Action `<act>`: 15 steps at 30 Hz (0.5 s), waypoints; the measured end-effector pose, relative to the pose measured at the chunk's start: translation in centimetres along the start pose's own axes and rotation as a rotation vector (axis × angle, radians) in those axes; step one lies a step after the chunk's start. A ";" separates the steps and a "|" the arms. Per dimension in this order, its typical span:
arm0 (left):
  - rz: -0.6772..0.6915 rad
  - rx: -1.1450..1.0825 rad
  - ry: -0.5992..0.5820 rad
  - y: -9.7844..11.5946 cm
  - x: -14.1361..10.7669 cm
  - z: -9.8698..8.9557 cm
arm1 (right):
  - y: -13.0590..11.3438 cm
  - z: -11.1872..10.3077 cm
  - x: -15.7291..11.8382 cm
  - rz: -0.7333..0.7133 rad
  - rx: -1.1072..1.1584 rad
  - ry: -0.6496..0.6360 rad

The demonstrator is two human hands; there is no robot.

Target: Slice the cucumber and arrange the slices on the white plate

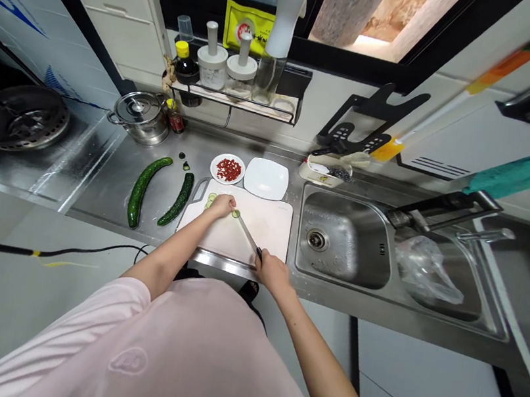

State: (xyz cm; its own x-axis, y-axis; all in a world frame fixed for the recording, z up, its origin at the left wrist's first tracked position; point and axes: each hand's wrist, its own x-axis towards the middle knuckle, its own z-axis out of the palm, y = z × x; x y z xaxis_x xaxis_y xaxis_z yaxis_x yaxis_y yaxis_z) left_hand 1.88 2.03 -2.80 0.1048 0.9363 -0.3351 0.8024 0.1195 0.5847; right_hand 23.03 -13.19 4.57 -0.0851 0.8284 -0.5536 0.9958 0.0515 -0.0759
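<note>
My right hand (pixel 274 273) grips a kitchen knife (pixel 249 235) by its black handle, the blade slanting up and left over the white cutting board (pixel 263 225). At the blade's tip is a pale green cucumber slice (pixel 235 214). Just left of it, my left hand (pixel 222 206) has its fingers curled in a pinch; what is between them is too small to make out. Several more slices (pixel 212 197) lie partly behind that hand. Left of the board rest a shorter cucumber (pixel 177 200) with a cut end and a long cucumber (pixel 144 190).
Behind the board stand a plate of chopped red pieces (pixel 228 170) and a square white dish (pixel 266 179). Small cucumber ends (pixel 187 165) lie nearby. A lidded pot (pixel 142 117) is at left, a steel sink (pixel 346 237) at right. A seasoning rack (pixel 239 103) hangs above.
</note>
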 end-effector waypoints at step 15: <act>-0.004 -0.010 -0.005 -0.1 0.1 0.1 | 1.1 0.0 -1.3 -0.003 -0.020 -0.015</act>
State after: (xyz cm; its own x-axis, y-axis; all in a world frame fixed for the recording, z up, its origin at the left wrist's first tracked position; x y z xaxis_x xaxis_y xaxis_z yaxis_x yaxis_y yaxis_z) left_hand 1.82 2.14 -2.98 0.1045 0.9342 -0.3411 0.7971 0.1265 0.5905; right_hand 24.24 -14.22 5.17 -0.0880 0.8200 -0.5655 0.9960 0.0649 -0.0609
